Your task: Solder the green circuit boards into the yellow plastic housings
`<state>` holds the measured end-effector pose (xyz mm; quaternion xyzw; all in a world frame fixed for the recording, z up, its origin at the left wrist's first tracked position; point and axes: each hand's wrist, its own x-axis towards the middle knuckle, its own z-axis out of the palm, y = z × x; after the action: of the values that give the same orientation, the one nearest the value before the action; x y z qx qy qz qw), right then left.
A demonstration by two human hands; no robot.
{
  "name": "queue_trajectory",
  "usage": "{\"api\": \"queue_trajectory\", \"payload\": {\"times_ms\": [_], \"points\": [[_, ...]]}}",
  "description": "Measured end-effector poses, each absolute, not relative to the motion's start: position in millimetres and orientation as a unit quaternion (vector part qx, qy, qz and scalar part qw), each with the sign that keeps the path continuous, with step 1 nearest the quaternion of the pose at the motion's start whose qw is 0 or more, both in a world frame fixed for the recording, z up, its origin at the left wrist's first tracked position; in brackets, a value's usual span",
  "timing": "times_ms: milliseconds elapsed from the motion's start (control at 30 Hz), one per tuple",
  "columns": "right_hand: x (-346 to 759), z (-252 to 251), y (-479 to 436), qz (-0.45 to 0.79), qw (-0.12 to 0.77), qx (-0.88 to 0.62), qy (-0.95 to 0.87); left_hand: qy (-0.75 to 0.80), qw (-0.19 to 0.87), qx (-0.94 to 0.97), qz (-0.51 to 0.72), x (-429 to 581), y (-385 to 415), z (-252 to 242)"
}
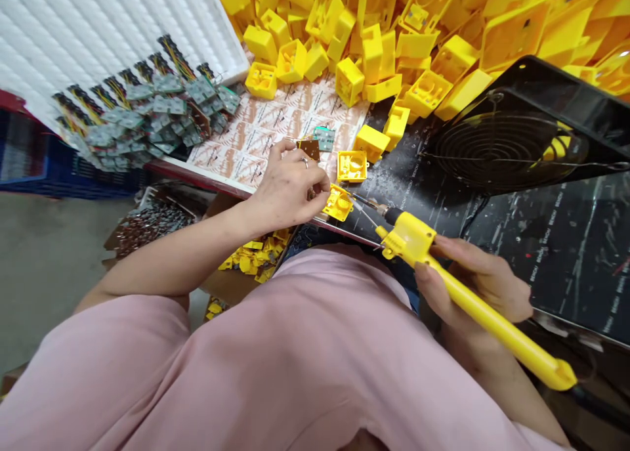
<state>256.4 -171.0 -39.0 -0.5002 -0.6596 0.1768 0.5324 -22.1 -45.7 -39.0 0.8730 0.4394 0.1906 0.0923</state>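
Observation:
My right hand is wrapped around a yellow soldering iron, a gun type with a thin feed tube beside its tip. The tip points left, at a small open yellow plastic housing by the table edge. Over that housing's left side, my left hand has its thumb and forefinger pinched together; whatever sits between them is hidden. A ring shows on one finger. Just beyond the left fingers lie a brown circuit board and a green circuit board. A second open yellow housing stands behind the first.
Many yellow housings are heaped at the back. On the right stands a black fan. Wired circuit boards lie piled on a white foam sheet at the left. Small yellow parts fill a box below the table edge.

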Motion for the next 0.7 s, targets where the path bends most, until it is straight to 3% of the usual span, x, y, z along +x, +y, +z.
{"api": "queue_trajectory", "payload": {"times_ms": [200,567,700], "points": [[250.8,-29.3,-159.7,0.057,0.465,-0.393,-0.791,0.417,0.067,0.888,0.182,-20.1,-42.6,-36.2],[250.1,-5.4,-151.8,0.059,0.381,-0.376,-0.843,0.412,0.072,0.895,0.157,-15.0,-36.1,-33.9],[259.7,-4.6,-154.6,0.080,0.409,-0.413,-0.809,0.414,0.080,0.895,0.143,-13.9,-35.5,-30.5]]}}
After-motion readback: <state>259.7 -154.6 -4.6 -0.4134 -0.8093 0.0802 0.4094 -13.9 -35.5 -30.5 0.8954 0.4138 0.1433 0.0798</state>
